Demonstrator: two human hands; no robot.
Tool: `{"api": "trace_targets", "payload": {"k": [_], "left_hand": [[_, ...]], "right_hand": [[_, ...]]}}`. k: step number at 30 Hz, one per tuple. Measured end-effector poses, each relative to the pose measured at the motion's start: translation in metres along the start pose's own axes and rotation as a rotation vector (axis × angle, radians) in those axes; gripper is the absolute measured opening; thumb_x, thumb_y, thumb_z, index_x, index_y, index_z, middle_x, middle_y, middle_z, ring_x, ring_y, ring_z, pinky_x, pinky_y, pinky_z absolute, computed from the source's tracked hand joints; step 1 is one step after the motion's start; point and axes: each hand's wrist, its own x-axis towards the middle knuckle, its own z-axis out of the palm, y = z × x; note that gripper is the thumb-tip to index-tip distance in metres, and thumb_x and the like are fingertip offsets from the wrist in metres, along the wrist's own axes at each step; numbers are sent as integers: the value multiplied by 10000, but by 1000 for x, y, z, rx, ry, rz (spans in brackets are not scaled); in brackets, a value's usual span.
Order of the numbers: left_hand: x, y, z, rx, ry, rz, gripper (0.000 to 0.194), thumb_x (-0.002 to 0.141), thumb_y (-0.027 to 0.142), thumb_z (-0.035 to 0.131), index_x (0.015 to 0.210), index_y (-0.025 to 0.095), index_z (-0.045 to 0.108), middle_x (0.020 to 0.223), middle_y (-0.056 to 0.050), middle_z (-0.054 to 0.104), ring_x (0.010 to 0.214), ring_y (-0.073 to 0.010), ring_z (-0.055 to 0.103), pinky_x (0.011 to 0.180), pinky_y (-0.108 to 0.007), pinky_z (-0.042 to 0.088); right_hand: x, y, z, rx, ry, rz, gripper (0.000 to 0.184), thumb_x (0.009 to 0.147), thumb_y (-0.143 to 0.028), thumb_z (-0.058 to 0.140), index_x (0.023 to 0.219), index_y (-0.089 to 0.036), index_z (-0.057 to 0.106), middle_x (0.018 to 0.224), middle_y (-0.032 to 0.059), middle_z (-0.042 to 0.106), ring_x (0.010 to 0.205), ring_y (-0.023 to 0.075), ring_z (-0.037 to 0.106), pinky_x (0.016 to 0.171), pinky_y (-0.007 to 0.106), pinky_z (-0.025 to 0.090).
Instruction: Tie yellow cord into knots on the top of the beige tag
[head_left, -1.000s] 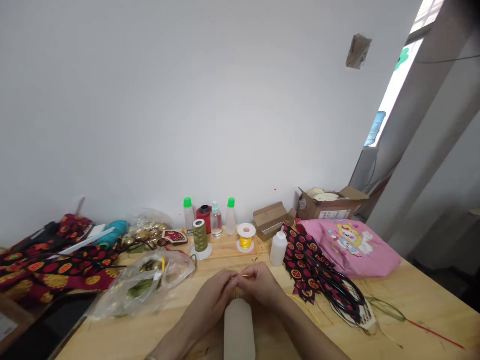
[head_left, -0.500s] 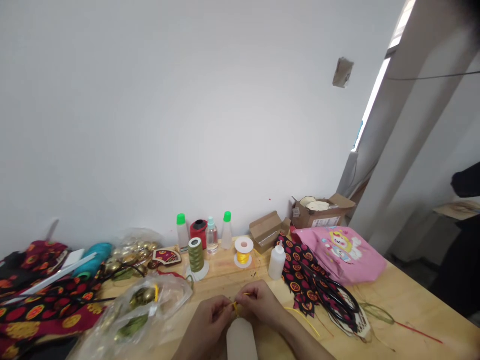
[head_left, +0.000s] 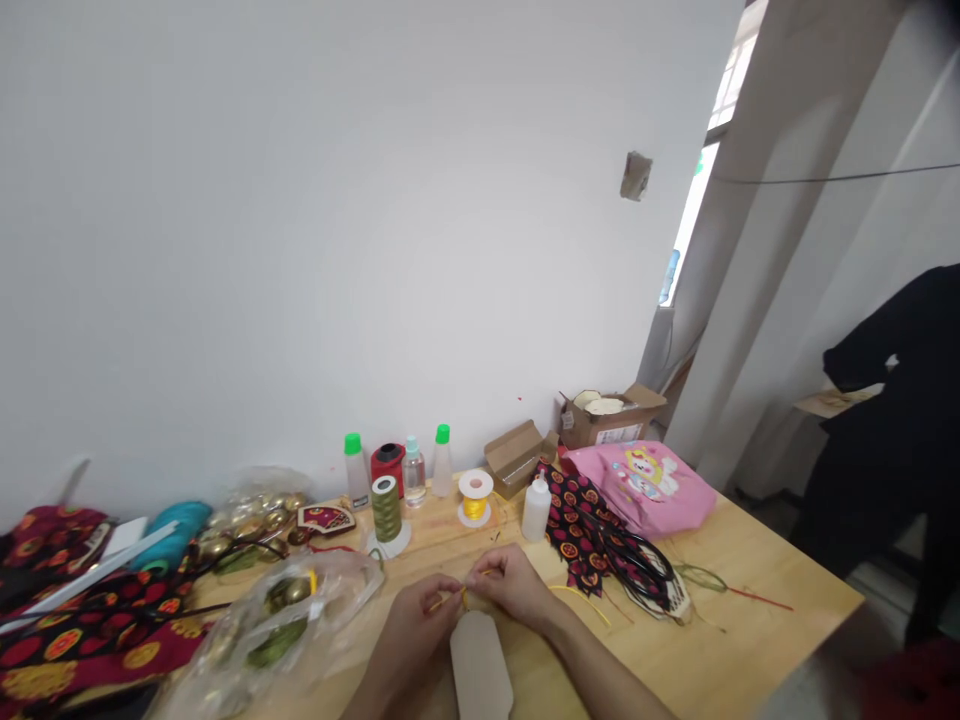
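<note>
My left hand (head_left: 421, 622) and my right hand (head_left: 513, 588) meet low in the middle of the view. Their fingertips pinch a thin yellow cord (head_left: 465, 598) between them, one hand on each side. The cord runs to the top end of a flat, pale, tag-shaped piece (head_left: 480, 665), which hangs or lies just below my fingers. How the cord is looped is too small to make out. Beyond my hands stands a spool of yellow cord (head_left: 475, 508), and a white squeeze bottle (head_left: 536, 510) is to the right of it.
Left lie a plastic bag (head_left: 330, 590), patterned fabric (head_left: 90, 630) and gold bells (head_left: 262, 515). An olive thread spool (head_left: 386, 510) and green-capped bottles stand at the back. Right are black-handled scissors (head_left: 645, 570), a pink bag (head_left: 645, 485) and a cardboard box (head_left: 611, 418). A person in dark clothes (head_left: 900, 400) stands beyond.
My view has turned a little to the right, so the table things appear shifted left and more of the person shows. Both hands keep their pinch on the yellow cord.
</note>
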Motion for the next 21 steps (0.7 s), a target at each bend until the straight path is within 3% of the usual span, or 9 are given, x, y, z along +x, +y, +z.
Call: {"api": "trace_targets", "payload": {"k": [9,17,21], "left_hand": [[-4,12,2,42,39,2,193,593,273,515,636,109,607,567,-16,596,555,-153,520,528,-235,392],[-5,-4,-2,-81,-16,15,273,609,295,553,805,108,581,609,-11,599,537,-129,515,504,-214,384],[-5,-4,-3,-60,13,37,290,598,344,567,780,122,607,656,-29,621,581,-144,531,547,-229,400]], "right_hand": [[1,3,1,15,-11,-49,324,524,-409,624,539,-89,577,431,-52,400,422,36,273,397,170,184],[0,0,-1,8,-28,-63,315,550,-404,603,552,-90,585,434,-57,375,424,37,257,394,171,179],[-1,-3,-2,-7,-34,-63,273,555,-364,605,554,-92,596,431,-59,374,431,39,259,402,171,187]]}}
